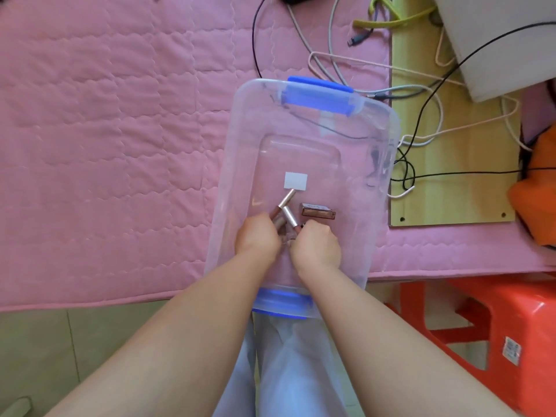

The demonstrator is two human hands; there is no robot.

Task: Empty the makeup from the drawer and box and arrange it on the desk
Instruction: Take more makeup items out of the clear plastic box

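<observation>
A clear plastic box [237, 164] with blue latches rests on the pink quilted surface, open at the top. Both my hands reach down inside it, close together. My left hand [258, 238] is closed around a rose-gold lip gloss tube [285, 199] that points up and away. My right hand [316, 245] grips a second rose-gold tube [291, 217] that crosses the first. A small brown rectangular makeup case [318, 211] lies on the box floor just beyond my right hand. A white label [295, 181] is stuck on the bottom.
Tangled cables [415, 94] spread over the pink quilt [105, 130] and a wooden board [451, 176] to the right of the box. A red plastic stool [487, 326] stands at lower right, an orange item [538, 191] at the right edge.
</observation>
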